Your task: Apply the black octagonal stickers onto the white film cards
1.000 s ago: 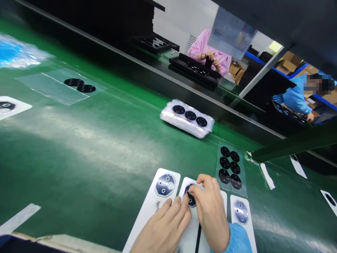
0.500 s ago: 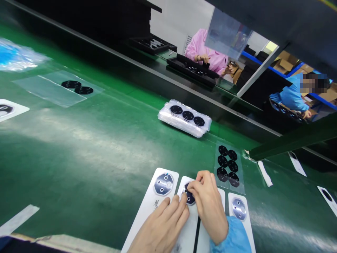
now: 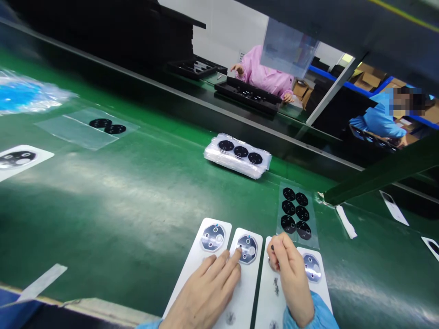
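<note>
Several long white panels lie side by side at the bottom. My left hand (image 3: pixel 209 290) rests flat with fingers spread on the second panel (image 3: pixel 245 292), one fingertip at the edge of its silvery octagonal plate (image 3: pixel 247 250). The first panel (image 3: pixel 188 274) has a similar plate (image 3: pixel 213 238). Over the top of the third panel (image 3: pixel 270 297), my right hand (image 3: pixel 290 274) is pinched around a small dark thing that is mostly hidden. The rightmost panel's plate (image 3: pixel 311 267) shows beside it. Behind is a clear sheet (image 3: pixel 295 183) with several black octagonal pieces (image 3: pixel 288 208).
A plastic-wrapped stack (image 3: pixel 236 160) with three black octagons lies mid-table. Another clear sheet (image 3: pixel 75 132), a blue-and-clear plastic bundle (image 3: pixel 24 93) and a white panel (image 3: pixel 20 160) are at left. A green post (image 3: pixel 377 176) stands right. Two people work beyond the table.
My right hand has moved right, from the second panel to the third. The dark piece over the second plate is gone, uncovering its silvery face. The view has shifted slightly.
</note>
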Demonstrator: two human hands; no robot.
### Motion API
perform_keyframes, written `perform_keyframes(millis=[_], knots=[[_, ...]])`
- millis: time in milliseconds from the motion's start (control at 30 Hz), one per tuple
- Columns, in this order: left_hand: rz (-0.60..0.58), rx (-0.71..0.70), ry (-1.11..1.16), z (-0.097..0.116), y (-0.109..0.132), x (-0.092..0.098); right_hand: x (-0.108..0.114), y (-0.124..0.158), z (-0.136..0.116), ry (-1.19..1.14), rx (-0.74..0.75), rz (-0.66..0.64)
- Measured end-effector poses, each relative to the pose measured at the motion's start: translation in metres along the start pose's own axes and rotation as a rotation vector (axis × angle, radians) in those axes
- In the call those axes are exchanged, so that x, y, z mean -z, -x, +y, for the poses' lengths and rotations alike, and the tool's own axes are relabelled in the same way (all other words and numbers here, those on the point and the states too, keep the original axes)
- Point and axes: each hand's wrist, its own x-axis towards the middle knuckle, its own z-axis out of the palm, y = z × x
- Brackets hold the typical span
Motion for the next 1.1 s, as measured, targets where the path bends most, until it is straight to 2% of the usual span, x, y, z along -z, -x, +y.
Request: perform_keyframes(millis=[133, 267, 367, 467, 600, 767, 867, 967, 1100], knots=[[0.023, 0.036, 0.086, -0.018, 0.005, 0.028, 0.005, -0.003, 0.000, 0.037, 0.031, -0.026], [-0.016, 0.051, 0.084, -0.037, 0.029, 0.046, 0.010, 0.003, -0.005, 0.096, 0.098, 0.044], [-0.045, 0.048, 0.076, -0.038, 0.047, 0.046, 0.010, 0.012, -0.012, 0.086, 0.110, 0.027], [-0.034, 0.054, 0.093, -0.033, 0.053, 0.045, 0.002, 0.020, -0.019, 0.063, 0.055, -0.026], [0.007, 0.084, 0.120, -0.030, 0.046, 0.047, -0.015, 0.022, -0.028, 0.031, 0.030, -0.124], [0.097, 0.127, 0.077, -0.037, 0.035, 0.045, -0.031, 0.014, -0.035, -0.001, -0.038, -0.195], [0.049, 0.066, 0.048, -0.040, 0.029, 0.043, -0.033, 0.008, -0.031, 0.036, -0.058, -0.190], [0.001, 0.046, 0.045, -0.041, 0.024, 0.045, -0.032, 0.004, -0.025, 0.070, 0.003, -0.188], [0.015, 0.050, 0.040, -0.041, 0.023, 0.046, -0.031, -0.002, -0.020, 0.052, 0.045, -0.253]])
